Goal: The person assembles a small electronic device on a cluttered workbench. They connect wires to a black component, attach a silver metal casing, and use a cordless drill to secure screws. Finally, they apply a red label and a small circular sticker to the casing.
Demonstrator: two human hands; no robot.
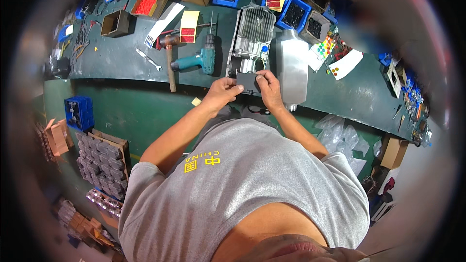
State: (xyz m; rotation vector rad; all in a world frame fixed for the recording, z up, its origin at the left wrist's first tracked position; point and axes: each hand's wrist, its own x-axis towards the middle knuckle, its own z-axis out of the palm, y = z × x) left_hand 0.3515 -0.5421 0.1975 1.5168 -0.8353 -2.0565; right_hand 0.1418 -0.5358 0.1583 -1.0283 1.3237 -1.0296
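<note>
Head view: both hands meet at the counter's (114,63) near edge, holding a dark block (249,83) at the near end of a finned housing (256,26). The left hand (222,94) pinches the block's left side, thumb laid on its face; the right hand (270,92) grips its right side, fingers bent around the upper right corner. Whether the block touches the housing or is held just off it, I cannot tell.

By the look of things, the work is partway. The housing lies lengthwise from near the far edge to the near one, with a blue knob (264,48) on its right side. The block is not yet let go, so its placing seems unsettled. A silver case (293,68) lies just right of the housing, apart from it. Left of the housing, the drill (200,60), mallet (171,68) and wrench (149,59) lie unheld toward the near edge.
</note>
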